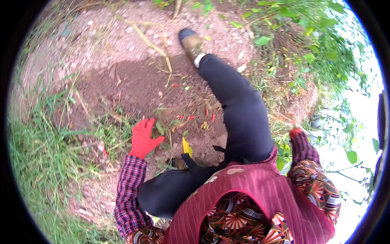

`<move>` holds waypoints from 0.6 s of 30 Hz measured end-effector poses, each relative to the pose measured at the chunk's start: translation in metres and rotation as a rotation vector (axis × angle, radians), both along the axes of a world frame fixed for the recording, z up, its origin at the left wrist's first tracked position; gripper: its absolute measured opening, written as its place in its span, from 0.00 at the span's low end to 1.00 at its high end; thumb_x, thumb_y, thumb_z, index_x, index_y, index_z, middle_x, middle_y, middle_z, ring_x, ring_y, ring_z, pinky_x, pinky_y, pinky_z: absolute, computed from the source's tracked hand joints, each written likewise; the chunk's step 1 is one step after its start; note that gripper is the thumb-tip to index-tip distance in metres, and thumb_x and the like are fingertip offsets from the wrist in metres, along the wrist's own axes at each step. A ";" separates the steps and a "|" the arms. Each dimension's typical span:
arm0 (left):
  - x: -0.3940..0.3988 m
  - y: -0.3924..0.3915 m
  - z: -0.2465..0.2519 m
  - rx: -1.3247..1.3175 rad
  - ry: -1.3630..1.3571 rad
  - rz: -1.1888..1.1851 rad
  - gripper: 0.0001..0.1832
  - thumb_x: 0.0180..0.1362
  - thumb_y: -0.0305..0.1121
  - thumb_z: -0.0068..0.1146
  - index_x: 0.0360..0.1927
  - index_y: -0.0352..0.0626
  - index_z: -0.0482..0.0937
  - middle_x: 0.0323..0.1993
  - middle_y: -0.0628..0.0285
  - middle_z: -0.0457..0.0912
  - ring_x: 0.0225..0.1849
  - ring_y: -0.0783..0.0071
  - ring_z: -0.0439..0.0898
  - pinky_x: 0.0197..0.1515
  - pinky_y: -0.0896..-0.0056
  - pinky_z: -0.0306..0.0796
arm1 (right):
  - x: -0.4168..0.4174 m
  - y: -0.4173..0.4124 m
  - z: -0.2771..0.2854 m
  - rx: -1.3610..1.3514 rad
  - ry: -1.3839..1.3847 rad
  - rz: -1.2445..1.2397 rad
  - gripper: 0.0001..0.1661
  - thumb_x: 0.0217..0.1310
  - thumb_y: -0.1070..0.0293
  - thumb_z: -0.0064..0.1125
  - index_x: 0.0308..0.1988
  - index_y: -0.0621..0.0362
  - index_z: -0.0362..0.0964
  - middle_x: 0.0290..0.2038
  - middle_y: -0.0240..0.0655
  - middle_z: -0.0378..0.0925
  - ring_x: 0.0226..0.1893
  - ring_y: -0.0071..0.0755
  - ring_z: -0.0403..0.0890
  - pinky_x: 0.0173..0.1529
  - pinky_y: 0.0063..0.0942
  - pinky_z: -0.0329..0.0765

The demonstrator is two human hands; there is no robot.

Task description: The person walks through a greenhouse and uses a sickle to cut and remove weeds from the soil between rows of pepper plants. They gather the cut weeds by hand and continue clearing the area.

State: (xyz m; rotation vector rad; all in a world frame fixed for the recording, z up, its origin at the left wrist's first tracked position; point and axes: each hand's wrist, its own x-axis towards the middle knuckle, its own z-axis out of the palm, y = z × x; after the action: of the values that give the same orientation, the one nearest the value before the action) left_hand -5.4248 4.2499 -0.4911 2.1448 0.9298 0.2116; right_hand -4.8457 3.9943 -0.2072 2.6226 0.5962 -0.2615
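Observation:
My left hand, in a red glove, is spread over the soil beside a grass patch, fingers apart with nothing in them. My right hand, also red-gloved, is far out to the right past the raised knee. Only a small part of it shows beyond the plaid cuff, so its fingers cannot be made out. Several small red pods that look like chilli peppers lie on the bare soil between the hands. Another red piece rests in the grass left of my left hand. A yellow leaf stands out near my bent leg.
My leg in dark trousers stretches forward to a brown shoe. A dry stalk lies across the soil. Grass grows along the left; leafy plants overhang the upper right.

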 end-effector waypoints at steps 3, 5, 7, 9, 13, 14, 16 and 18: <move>-0.050 0.004 -0.010 0.049 0.072 0.184 0.38 0.44 0.52 0.61 0.57 0.43 0.66 0.55 0.50 0.67 0.56 0.52 0.65 0.56 0.52 0.57 | -0.005 -0.002 0.027 0.026 -0.046 0.007 0.17 0.53 0.63 0.50 0.39 0.65 0.70 0.25 0.49 0.76 0.26 0.44 0.79 0.30 0.35 0.73; -0.081 0.006 -0.018 0.115 0.194 0.327 0.35 0.46 0.50 0.60 0.55 0.42 0.67 0.54 0.50 0.67 0.56 0.51 0.65 0.56 0.52 0.57 | -0.019 -0.003 0.022 0.070 -0.023 0.025 0.17 0.52 0.64 0.49 0.38 0.65 0.70 0.25 0.52 0.76 0.27 0.48 0.79 0.32 0.37 0.74; -0.110 -0.003 -0.023 0.091 0.210 0.408 0.32 0.48 0.48 0.58 0.54 0.42 0.68 0.53 0.49 0.68 0.56 0.51 0.65 0.55 0.51 0.57 | -0.036 0.026 -0.002 0.085 0.002 0.094 0.17 0.52 0.64 0.49 0.38 0.65 0.70 0.26 0.55 0.76 0.29 0.51 0.80 0.34 0.38 0.74; -0.131 -0.018 -0.017 0.128 0.208 0.438 0.29 0.49 0.46 0.57 0.52 0.41 0.70 0.51 0.50 0.69 0.54 0.51 0.66 0.54 0.51 0.58 | -0.051 0.074 -0.036 0.098 0.025 0.156 0.22 0.51 0.55 0.55 0.37 0.65 0.70 0.31 0.52 0.77 0.36 0.49 0.80 0.39 0.38 0.73; -0.162 -0.079 0.026 -0.020 0.219 0.431 0.20 0.50 0.42 0.55 0.43 0.39 0.72 0.43 0.51 0.72 0.46 0.50 0.70 0.47 0.52 0.62 | -0.084 0.166 -0.065 0.509 0.351 0.276 0.17 0.55 0.58 0.57 0.35 0.61 0.67 0.24 0.41 0.71 0.26 0.32 0.73 0.31 0.32 0.71; -0.180 -0.106 0.039 -0.032 0.279 0.389 0.15 0.50 0.40 0.55 0.35 0.39 0.72 0.40 0.52 0.72 0.43 0.50 0.71 0.44 0.51 0.63 | -0.130 0.214 -0.057 0.489 0.368 0.368 0.18 0.54 0.57 0.57 0.34 0.62 0.66 0.25 0.47 0.73 0.27 0.40 0.75 0.32 0.35 0.70; -0.192 -0.179 0.036 -0.383 0.283 0.614 0.15 0.48 0.43 0.56 0.30 0.41 0.74 0.30 0.50 0.75 0.34 0.49 0.75 0.36 0.51 0.67 | -0.187 0.278 -0.015 0.508 0.409 0.525 0.19 0.53 0.57 0.57 0.34 0.63 0.65 0.26 0.52 0.74 0.27 0.46 0.76 0.31 0.37 0.70; -0.190 -0.260 0.035 -0.443 0.511 0.502 0.20 0.46 0.49 0.58 0.33 0.42 0.76 0.28 0.49 0.78 0.33 0.48 0.78 0.36 0.52 0.72 | -0.212 0.324 0.031 0.557 0.498 0.633 0.19 0.53 0.57 0.57 0.35 0.62 0.66 0.25 0.49 0.73 0.24 0.41 0.75 0.30 0.35 0.70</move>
State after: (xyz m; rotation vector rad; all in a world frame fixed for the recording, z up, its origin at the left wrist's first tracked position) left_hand -5.6146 3.9895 -0.4559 1.5456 1.6329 -0.2943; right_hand -5.0581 4.3183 -0.1764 2.6774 1.8444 -0.6177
